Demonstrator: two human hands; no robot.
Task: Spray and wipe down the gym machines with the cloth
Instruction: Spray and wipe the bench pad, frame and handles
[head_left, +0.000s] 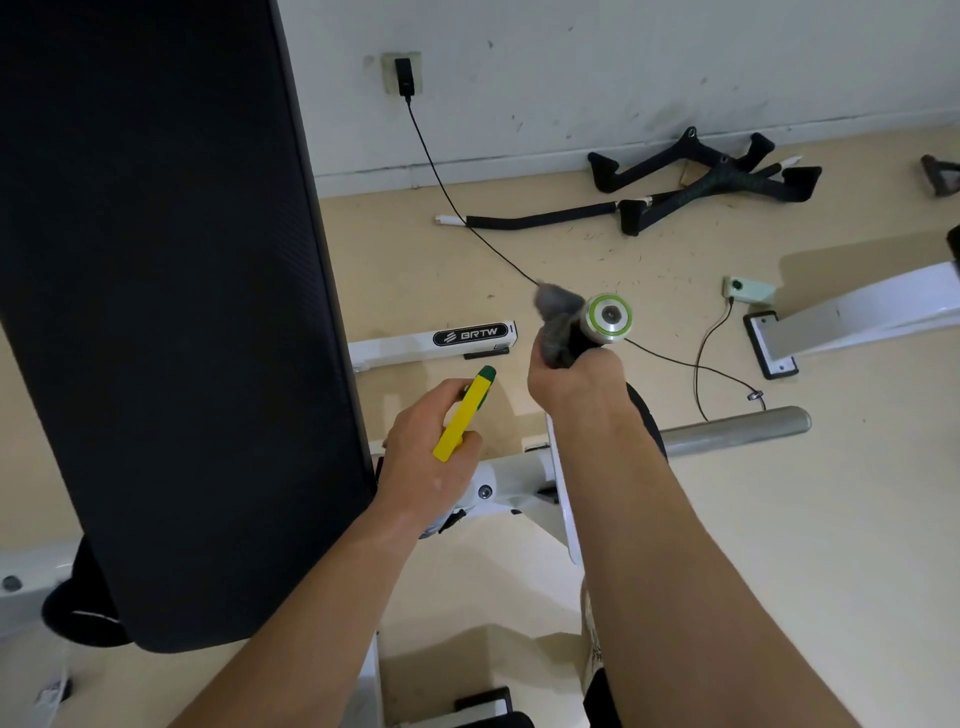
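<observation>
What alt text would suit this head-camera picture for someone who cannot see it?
A right hand wraps a grey cloth round a machine handle, while the left hand holds a yellow spray bottle beside a black pad.

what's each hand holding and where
Left hand grips the spray bottle by its yellow head. Right hand grips the cloth against the machine handle, below its end cap.

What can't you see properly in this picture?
- Head view: the lower part of the yellow and green spray bottle is behind the left hand.
- Head view: the grey cloth is blurred, its lower part inside the right hand.
- Head view: the big black padded backrest is cut off by the top edge.
</observation>
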